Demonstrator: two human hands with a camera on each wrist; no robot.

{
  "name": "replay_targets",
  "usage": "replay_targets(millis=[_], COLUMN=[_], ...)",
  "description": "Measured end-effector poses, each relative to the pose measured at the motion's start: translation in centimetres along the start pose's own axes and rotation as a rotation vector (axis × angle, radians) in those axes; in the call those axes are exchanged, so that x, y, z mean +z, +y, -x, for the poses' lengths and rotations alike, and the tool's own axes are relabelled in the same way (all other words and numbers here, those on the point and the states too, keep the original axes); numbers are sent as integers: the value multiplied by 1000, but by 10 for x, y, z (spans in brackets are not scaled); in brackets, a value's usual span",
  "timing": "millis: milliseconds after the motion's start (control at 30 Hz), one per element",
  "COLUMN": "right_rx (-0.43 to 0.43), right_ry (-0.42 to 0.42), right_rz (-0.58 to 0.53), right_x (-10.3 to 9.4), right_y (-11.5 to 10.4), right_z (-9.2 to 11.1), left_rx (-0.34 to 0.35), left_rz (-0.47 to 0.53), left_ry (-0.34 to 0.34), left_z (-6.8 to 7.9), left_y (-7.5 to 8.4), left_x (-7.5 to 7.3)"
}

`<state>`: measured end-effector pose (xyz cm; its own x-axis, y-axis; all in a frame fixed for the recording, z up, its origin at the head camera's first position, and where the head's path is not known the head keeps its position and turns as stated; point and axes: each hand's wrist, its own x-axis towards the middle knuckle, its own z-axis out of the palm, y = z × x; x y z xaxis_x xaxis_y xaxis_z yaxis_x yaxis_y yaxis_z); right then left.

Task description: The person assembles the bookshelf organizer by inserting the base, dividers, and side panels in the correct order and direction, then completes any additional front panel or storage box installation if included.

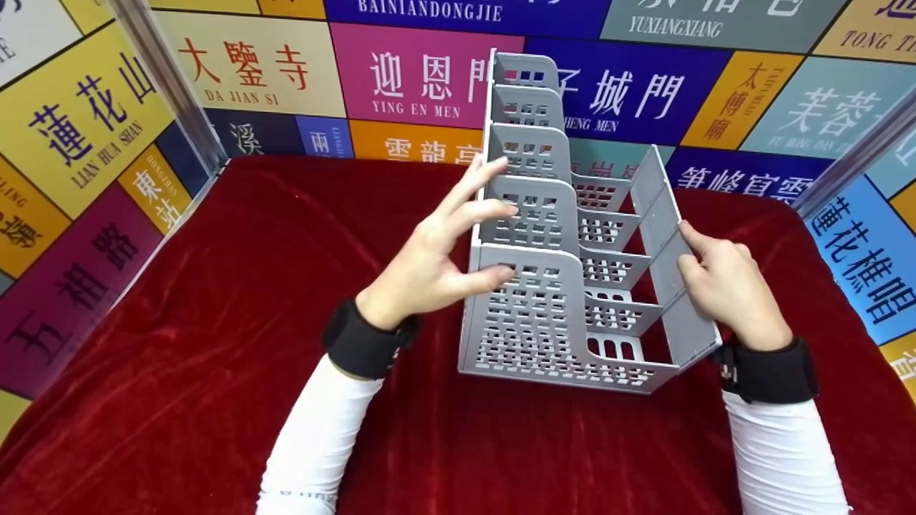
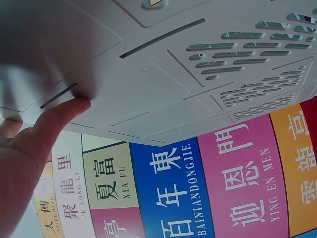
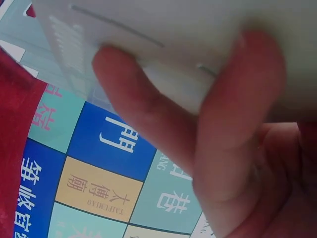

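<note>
A tall light-grey plastic desk file organizer [image 1: 529,307] stands on the red cloth. Its perforated dividers form several compartments, high at the left and low at the right. My left hand [image 1: 436,257] is spread at its tall left panel [image 2: 148,99]. In the head view those fingers and thumb overlap the panel's upper edge, slightly bent; the left wrist view has one fingertip right at the outer face. With my right hand [image 1: 733,286] I grip the low right panel [image 1: 665,243] at its upper edge. Two fingers [image 3: 138,94] lie against its outer face in the right wrist view.
Red velvety cloth [image 1: 236,322] covers the table around the organizer. Behind stands a wall of colourful panels [image 1: 422,71] with Chinese lettering. Metal posts [image 1: 172,79] rise at the back corners. Black bands are on both wrists, over white sleeves.
</note>
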<state>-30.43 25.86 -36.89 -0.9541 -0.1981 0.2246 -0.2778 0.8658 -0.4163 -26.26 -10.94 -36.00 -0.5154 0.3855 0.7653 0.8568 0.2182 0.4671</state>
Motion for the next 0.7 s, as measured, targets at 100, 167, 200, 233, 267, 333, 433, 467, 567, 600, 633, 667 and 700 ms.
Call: replay_targets(millis=[100,167,200,233,267,333,433,467,567,600,633,667,700], right_rx=[-9,-17,-20,-22,-28,-38,-35,-36,-40,-41,-42,-42,-34], right_ry=[-33,-50,-62,-75,-82,-98,-136,-142,-145,-139,-131,-117,-120], right_rz=[-2,6,14,22,30,42,51,57,75,77,78,77,68], right_x=[0,0,1,1,2,5,11,14,24,27,30,33,34], right_y=[1,0,0,0,0,1,3,4,6,7,7,8,8], right_z=[0,0,0,0,-1,-1,-1,0,4,6,7,9,10], left_rx=[6,7,7,7,6,7,11,13,16,17,16,14,11], left_rz=[7,14,15,16,18,21,23,25,26,26,26,26,27], left_ry=[6,7,6,6,6,5,5,7,12,15,16,16,15], left_z=[0,0,-1,-1,-1,-2,-3,-3,-3,-2,-2,-1,0], left_y=[-1,-1,-1,-1,-1,-1,-1,-1,-1,-1,-1,-1,-1], left_x=[1,1,2,2,3,3,4,4,4,3,3,3,4])
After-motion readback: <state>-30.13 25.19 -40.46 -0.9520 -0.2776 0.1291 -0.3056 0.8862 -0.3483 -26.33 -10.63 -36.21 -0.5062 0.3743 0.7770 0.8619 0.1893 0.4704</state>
